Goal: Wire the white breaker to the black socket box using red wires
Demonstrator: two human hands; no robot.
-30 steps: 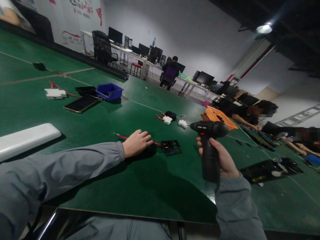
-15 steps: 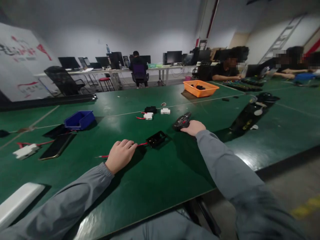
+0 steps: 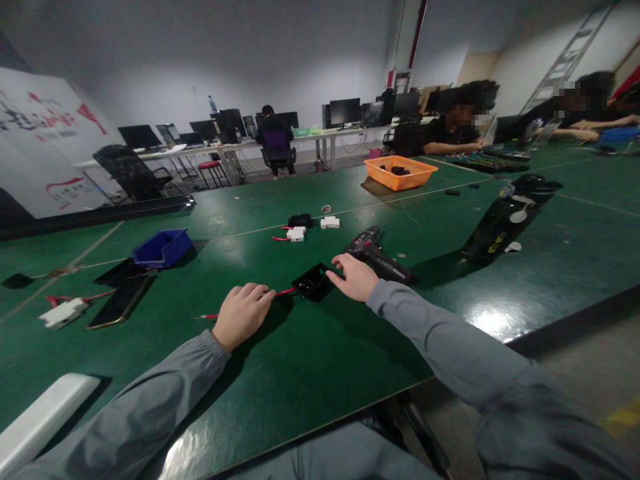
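Note:
My left hand [image 3: 243,315] is closed over a red wire [image 3: 285,292], whose stripped end sticks out on the left. The wire runs right into a small open black plastic box [image 3: 311,281] on the table. At the right edge of that box is my right hand [image 3: 354,277], with thumb and fingers apart and nothing in it; I cannot tell whether the fingertips touch the box. Just behind this hand a black cordless drill [image 3: 385,261] lies on its side. Beyond the box sit two white modules [image 3: 296,234], one with red wires, and a black part [image 3: 301,220].
A blue bin [image 3: 163,248], a phone [image 3: 123,300] and a wired white module [image 3: 64,313] are at the left. An orange basket [image 3: 401,175] holds black parts. A dark bottle [image 3: 507,220] stands at the right. Co-workers [image 3: 457,130] sit across the green table [image 3: 280,387].
My right hand has let go of the drill, which now lies on the table, and has moved left to the black box. My left hand stays on the red wire.

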